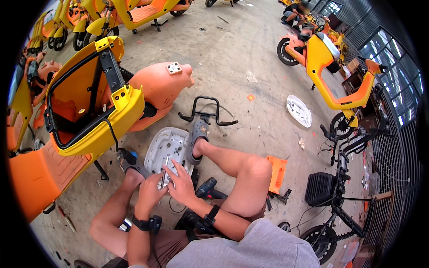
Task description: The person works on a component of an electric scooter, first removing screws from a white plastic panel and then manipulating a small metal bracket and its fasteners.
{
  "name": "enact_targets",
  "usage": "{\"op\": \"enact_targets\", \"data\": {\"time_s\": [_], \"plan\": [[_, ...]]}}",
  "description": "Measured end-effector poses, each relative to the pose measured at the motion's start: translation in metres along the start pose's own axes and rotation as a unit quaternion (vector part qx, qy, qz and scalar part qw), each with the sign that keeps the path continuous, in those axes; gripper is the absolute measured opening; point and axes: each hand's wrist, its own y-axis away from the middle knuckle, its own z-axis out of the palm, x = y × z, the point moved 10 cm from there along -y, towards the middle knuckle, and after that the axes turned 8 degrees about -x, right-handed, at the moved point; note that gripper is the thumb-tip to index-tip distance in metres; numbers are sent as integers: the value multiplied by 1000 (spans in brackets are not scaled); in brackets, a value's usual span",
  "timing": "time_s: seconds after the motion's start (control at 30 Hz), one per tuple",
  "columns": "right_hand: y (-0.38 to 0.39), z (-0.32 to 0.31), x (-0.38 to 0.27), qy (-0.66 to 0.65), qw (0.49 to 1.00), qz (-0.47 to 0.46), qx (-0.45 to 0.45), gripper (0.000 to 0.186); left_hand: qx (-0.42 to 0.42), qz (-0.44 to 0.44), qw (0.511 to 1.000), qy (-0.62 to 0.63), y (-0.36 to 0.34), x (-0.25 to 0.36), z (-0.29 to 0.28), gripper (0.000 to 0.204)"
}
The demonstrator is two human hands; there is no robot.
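Note:
Between my feet lies a white plastic panel with small dark fittings on it. Over its near end, my left hand is closed on a slim metal tool pointing away from me. My right hand is beside it, fingers partly stretched and apart, fingertips at the tool. A cordless drill lies just right of the panel, and a black tube rack lies beyond my right foot.
A yellow-orange scooter with an open yellow housing stands close left. An orange plastic piece, another white panel and a black scooter frame are to my right. More scooters stand behind; another person crouches at far right.

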Motion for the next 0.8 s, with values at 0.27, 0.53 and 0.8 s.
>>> {"op": "enact_targets", "data": {"time_s": [0.27,0.53,0.8], "plan": [[-1,-9,-13,84,996,5,31,54,43,-50,997,38,29,-22,4,43],[-23,16,-35,210,966,-74,-135,36,4,-14,1000,-2,35,-23,-7,40],[-48,85,-30,204,863,-118,-446,29,69,-81,994,8,48,-54,-19,25]]}}
